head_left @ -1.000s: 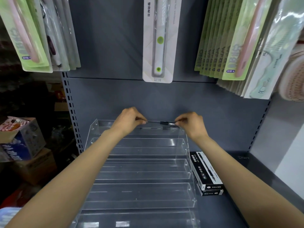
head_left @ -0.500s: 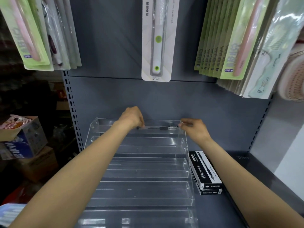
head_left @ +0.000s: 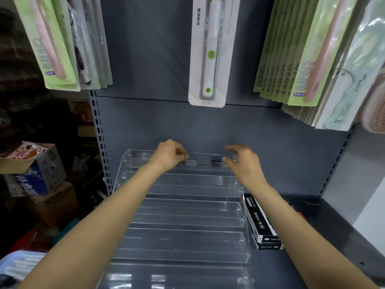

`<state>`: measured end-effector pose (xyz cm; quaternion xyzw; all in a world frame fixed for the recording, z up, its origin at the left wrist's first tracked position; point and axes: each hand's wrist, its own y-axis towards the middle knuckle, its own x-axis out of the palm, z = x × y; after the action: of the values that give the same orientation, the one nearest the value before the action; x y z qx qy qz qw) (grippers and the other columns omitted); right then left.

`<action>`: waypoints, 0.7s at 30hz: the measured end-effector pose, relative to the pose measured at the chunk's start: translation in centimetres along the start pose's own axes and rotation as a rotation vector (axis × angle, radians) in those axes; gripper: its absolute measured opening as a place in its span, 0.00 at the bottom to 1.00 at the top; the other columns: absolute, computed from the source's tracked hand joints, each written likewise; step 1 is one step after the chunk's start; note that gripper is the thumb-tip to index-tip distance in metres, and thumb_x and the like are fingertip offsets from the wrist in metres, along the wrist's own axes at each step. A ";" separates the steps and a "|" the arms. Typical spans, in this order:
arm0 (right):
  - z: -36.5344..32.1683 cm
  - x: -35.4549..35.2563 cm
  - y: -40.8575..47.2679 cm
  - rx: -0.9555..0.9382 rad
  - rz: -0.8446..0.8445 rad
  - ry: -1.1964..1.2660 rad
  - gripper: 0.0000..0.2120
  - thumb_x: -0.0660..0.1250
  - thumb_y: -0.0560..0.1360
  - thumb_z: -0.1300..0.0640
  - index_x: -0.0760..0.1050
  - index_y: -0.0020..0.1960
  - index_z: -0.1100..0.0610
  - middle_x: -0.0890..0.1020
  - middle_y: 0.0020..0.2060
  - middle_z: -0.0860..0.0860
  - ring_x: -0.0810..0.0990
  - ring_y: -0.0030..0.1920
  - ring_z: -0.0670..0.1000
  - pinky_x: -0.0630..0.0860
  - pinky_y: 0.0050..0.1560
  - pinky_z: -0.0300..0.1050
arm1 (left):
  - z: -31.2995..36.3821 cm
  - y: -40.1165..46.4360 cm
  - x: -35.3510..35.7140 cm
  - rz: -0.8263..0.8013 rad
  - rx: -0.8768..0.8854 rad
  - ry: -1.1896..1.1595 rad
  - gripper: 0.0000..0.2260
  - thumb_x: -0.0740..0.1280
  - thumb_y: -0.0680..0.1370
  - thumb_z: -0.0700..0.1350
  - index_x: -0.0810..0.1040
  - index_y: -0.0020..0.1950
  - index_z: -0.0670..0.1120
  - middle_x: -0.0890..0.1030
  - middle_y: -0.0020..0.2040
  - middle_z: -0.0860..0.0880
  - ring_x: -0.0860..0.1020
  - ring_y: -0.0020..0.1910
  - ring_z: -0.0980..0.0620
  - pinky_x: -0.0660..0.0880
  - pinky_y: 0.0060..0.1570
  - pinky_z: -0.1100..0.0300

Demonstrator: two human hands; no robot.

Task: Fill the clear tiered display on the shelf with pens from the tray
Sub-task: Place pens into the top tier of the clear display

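Note:
A clear tiered display (head_left: 183, 207) stands on the grey shelf, its lower tiers holding nothing. A slim pen (head_left: 203, 163) with a clear barrel and a black grip lies lengthwise in the top tier. My left hand (head_left: 169, 156) is at the pen's left end, its fingertips pinching it. My right hand (head_left: 243, 163) hovers just off the pen's right end with its fingers loosely spread and nothing in them.
Two stacked black pen boxes (head_left: 261, 223) lie right of the display on the shelf (head_left: 325, 236). Packaged toothbrushes (head_left: 208, 51) hang above on the back panel. Cardboard boxes (head_left: 35, 170) stand at the left. A blurred pale blue object (head_left: 18, 265) shows at the bottom left.
Both hands lowered the pen from above the display into the top tier. My right hand has let go of its end and opened.

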<state>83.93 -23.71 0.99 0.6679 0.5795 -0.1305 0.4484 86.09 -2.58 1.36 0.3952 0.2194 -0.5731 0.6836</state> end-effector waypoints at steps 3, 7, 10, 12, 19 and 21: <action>-2.9 1.2 -0.3 -0.052 -0.067 0.064 0.15 0.65 0.77 0.57 0.74 0.63 0.57 0.77 0.61 0.53 0.75 0.62 0.51 0.69 0.60 0.38 | -0.3 -2.4 -1.6 0.065 0.105 -0.097 0.08 0.69 0.75 0.44 0.82 0.52 0.44 0.83 0.48 0.49 0.78 0.46 0.55 0.68 0.44 0.73; -7.6 4.8 -1.1 -0.092 -0.143 0.145 0.12 0.65 0.76 0.59 0.77 0.59 0.56 0.79 0.56 0.52 0.77 0.57 0.49 0.68 0.56 0.33 | -2.7 -6.5 -5.1 0.214 0.156 -0.102 0.08 0.69 0.75 0.47 0.82 0.52 0.46 0.82 0.45 0.53 0.78 0.44 0.56 0.72 0.45 0.69; -11.8 8.7 -2.3 -0.132 -0.207 0.215 0.10 0.65 0.76 0.61 0.78 0.57 0.55 0.81 0.54 0.51 0.78 0.54 0.48 0.66 0.52 0.29 | -6.7 -9.9 -8.2 0.324 0.095 -0.061 0.08 0.68 0.76 0.47 0.81 0.53 0.48 0.80 0.43 0.55 0.77 0.41 0.59 0.73 0.43 0.67; -15.2 11.5 -3.5 -0.158 -0.274 0.266 0.11 0.64 0.76 0.61 0.78 0.57 0.56 0.81 0.54 0.50 0.79 0.54 0.47 0.67 0.50 0.28 | -10.1 -12.3 -10.4 0.342 0.035 -0.012 0.08 0.68 0.76 0.46 0.80 0.53 0.48 0.79 0.42 0.55 0.75 0.39 0.62 0.71 0.40 0.70; -27.0 24.2 -9.7 -0.213 -0.559 0.339 0.11 0.63 0.78 0.59 0.77 0.58 0.54 0.80 0.58 0.49 0.75 0.47 0.39 0.69 0.39 0.22 | -26.3 -20.3 -16.6 0.222 -0.248 0.049 0.05 0.67 0.76 0.45 0.82 0.49 0.48 0.79 0.35 0.54 0.77 0.37 0.57 0.67 0.32 0.71; -29.3 28.7 -11.8 -0.180 -0.662 0.295 0.12 0.63 0.78 0.57 0.77 0.60 0.54 0.80 0.58 0.49 0.77 0.53 0.44 0.70 0.45 0.29 | -31.2 -22.1 -17.3 0.127 -0.305 0.076 0.06 0.67 0.76 0.44 0.82 0.50 0.47 0.83 0.42 0.50 0.80 0.44 0.53 0.67 0.37 0.68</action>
<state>71.72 16.25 -7.65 0.4140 0.8315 -0.1194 0.3505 65.48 31.97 -10.48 0.3215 0.3041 -0.4733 0.7616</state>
